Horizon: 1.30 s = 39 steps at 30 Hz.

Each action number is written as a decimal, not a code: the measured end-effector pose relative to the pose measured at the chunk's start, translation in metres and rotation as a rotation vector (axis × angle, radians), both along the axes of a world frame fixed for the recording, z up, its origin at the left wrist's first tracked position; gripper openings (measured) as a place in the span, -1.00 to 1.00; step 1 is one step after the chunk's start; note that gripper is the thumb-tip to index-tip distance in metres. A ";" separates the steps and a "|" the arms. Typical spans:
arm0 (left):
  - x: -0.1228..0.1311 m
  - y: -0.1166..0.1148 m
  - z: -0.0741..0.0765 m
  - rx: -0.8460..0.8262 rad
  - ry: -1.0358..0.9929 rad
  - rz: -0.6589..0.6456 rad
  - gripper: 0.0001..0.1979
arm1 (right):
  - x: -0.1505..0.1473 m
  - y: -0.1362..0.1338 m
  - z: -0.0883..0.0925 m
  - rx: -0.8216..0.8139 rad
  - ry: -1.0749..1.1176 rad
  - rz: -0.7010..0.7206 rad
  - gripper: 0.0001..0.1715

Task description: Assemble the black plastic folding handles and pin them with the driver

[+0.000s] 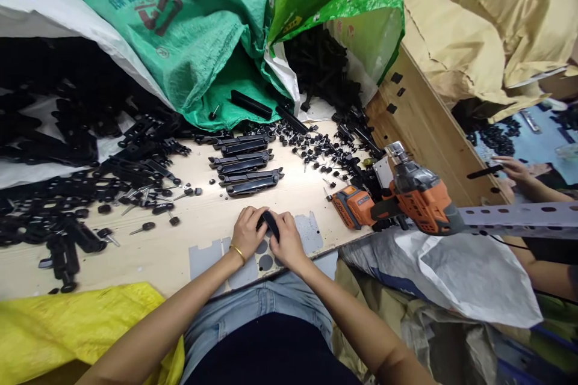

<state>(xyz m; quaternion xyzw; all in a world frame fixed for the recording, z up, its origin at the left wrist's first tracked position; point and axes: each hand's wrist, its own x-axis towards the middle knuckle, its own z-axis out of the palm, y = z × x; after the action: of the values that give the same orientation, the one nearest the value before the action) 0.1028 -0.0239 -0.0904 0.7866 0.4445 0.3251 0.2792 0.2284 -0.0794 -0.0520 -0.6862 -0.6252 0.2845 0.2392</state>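
Near the table's front edge, my left hand (247, 231) and my right hand (289, 240) are both closed on a short black plastic bar (271, 224). The fingers hide part of it, so its details are not visible. Under my hands lie flat grey plates (205, 260) with cut-out shapes, taped or set on the wood. Just beyond stand several folded black plastic assemblies (250, 181), stacked in rows. Black-headed screws (309, 147) are strewn behind and to the right of these rows.
An orange cordless power drill (422, 192) rests at the right by a wooden side board (433, 120). Heaps of black parts (112, 180) cover the left. Green sacks (212, 54) stand behind, a yellow sack (90, 325) at front left. Another person's hand (517, 169) shows at far right.
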 end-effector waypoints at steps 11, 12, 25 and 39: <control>-0.002 0.006 -0.002 0.033 -0.040 0.029 -0.76 | 0.004 0.005 -0.008 0.073 0.000 0.034 -0.29; -0.003 0.008 -0.002 0.042 -0.049 0.020 -0.77 | 0.005 0.005 -0.009 0.081 0.002 0.049 -0.29; -0.007 0.015 0.003 -0.023 -0.073 -0.095 -0.76 | 0.008 0.004 -0.006 0.064 0.044 0.081 -0.27; -0.025 0.006 0.007 0.024 0.002 -0.025 -0.73 | 0.224 0.218 0.033 0.296 -0.212 -0.927 -0.58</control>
<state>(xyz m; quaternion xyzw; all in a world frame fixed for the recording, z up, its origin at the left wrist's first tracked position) 0.0776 -0.0177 -0.0835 0.7956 0.4312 0.3262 0.2734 0.4524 0.1381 -0.0188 -0.8759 -0.3090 -0.0151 0.3703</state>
